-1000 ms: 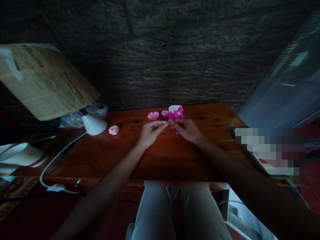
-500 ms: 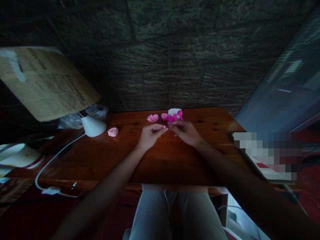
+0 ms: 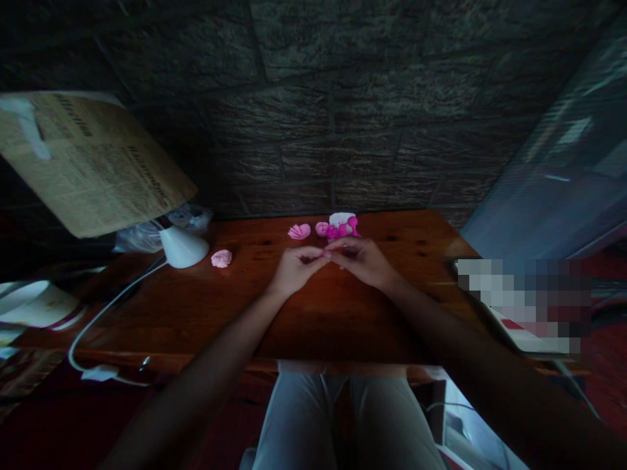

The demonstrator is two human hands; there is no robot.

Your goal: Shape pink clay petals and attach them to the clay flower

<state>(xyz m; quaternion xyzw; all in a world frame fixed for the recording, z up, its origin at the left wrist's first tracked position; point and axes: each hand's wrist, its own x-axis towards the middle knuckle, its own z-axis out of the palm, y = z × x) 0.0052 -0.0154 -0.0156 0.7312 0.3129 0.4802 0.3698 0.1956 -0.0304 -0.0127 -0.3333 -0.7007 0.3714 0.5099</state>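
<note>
Above the wooden table, my left hand (image 3: 294, 267) and my right hand (image 3: 363, 261) meet at the fingertips. Thumb and fingers of each are pinched together around a small pink piece that looks like modelling clay, now almost wholly covered by the fingertips. Just beyond them lie a ridged, fan-like pink piece (image 3: 299, 232), a small round pink piece (image 3: 322, 228) and several bright magenta lumps (image 3: 337, 232). A white piece (image 3: 341, 219) sits behind the magenta lumps. Farther left, a pale pink lump (image 3: 221, 258) rests alone on the table.
A lamp with a newsprint-patterned shade (image 3: 98, 160) and white base (image 3: 183, 248) stands left, its white cable (image 3: 83, 333) running over the table edge (image 3: 206, 359). A white roll-like object (image 3: 39, 303) lies far left. A stone-patterned wall (image 3: 304, 130) closes the back; a partly blurred-out object (image 3: 533, 339) is right.
My fingertips have come together, and the right hand's fingers have shifted slightly left. The small pink piece that showed at the left fingertips is now mostly covered. The pieces on the table stay put.
</note>
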